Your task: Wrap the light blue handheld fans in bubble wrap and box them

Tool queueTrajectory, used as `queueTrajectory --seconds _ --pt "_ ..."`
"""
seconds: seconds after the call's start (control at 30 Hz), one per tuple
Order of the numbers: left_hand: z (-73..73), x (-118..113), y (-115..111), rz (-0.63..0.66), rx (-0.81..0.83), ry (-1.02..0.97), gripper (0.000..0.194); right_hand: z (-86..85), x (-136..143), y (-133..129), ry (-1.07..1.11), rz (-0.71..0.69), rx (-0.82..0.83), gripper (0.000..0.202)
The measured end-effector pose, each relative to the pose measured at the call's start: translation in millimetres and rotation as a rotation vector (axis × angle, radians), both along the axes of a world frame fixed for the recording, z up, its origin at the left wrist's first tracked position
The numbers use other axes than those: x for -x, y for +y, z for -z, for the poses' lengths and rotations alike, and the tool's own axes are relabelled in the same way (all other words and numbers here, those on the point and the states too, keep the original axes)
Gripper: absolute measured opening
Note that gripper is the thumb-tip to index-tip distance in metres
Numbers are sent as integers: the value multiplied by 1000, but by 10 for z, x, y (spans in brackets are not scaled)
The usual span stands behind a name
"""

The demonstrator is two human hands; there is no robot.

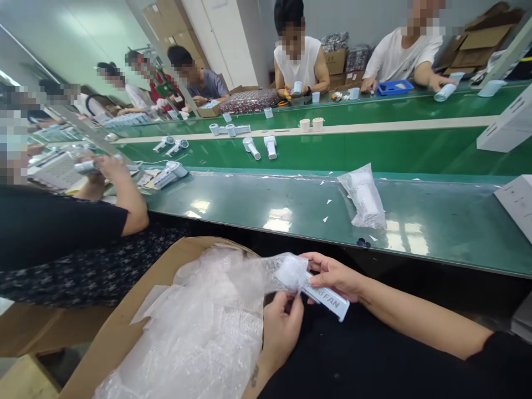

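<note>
Right hand (343, 277) and left hand (285, 321) work close together just below and right of the frame's centre. Fingers of the right are wrapped about the handle of a pale fan (332, 302), its lettering partly readable as "FAN"; the left pinches the edge of a clear bubble bag (291, 270) that covers the fan's upper end. The handle slants down to the right, outside the bag.

At lower left and centre, a cardboard box (102, 343) holds a heap of clear bags (199, 338), just beside the left hand. Right of centre, a wrapped item (368, 202) lies on the green tabletop (233, 202), near small white scraps (326, 219). Beyond, at upper centre, two pale devices (270, 147) lie side by side on a green belt (341, 147). At the left, a co-worker's dark sleeve (62, 224) shows.
</note>
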State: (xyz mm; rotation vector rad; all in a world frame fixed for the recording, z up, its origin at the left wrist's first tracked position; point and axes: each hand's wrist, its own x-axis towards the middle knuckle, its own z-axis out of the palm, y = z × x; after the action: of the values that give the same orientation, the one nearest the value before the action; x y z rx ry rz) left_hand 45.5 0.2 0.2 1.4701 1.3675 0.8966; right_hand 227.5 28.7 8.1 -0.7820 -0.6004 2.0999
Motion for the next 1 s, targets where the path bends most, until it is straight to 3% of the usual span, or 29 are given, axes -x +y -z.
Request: queueTrajectory --seconds 0.07,0.13,0.23,0.33,0.4,0.47,0.53,0.6,0.7,0.77,0.87,0.93,0.97,1.0 --pt "-19 15 -64 120 -138 138 16 17 -24 -66 -73 70 85 53" --pt "-31 16 -104 176 -218 153 16 57 -43 -164 -130 151 158 45" --pt "-41 -33 -141 164 -166 88 17 162 -108 -320 -303 201 146 41" --pt "-36 -117 -175 260 -52 36 20 229 -217 -449 -592 155 -28 35" --pt "-36 -160 -178 348 36 35 21 169 -297 -522 -862 106 -249 28" --pt "-63 -180 -143 380 148 22 23 -2 -383 -581 -1129 23 -497 23" --pt "-143 -176 -62 325 231 -27 26 -250 -481 -609 -1268 -71 -651 19" --pt "-282 -165 56 247 232 -66 28 -506 -589 -597 -1242 -106 -618 19" --pt "-549 -185 247 213 63 -19 30 -780 -699 -539 -977 13 -426 21" --pt "-686 -265 361 265 -91 27 32 -869 -699 -504 -773 148 -392 27" --pt "-743 -516 505 413 -239 37 64 -912 -680 -449 -551 252 -477 38" --pt "-719 -727 575 527 -254 57 67 -922 -786 -451 -581 201 -610 36" --pt "-709 -823 602 582 -253 74 59 -924 -904 -487 -704 251 -665 33" --pt "-709 -906 627 631 -249 88 48 -920 -1068 -555 -894 394 -677 30"
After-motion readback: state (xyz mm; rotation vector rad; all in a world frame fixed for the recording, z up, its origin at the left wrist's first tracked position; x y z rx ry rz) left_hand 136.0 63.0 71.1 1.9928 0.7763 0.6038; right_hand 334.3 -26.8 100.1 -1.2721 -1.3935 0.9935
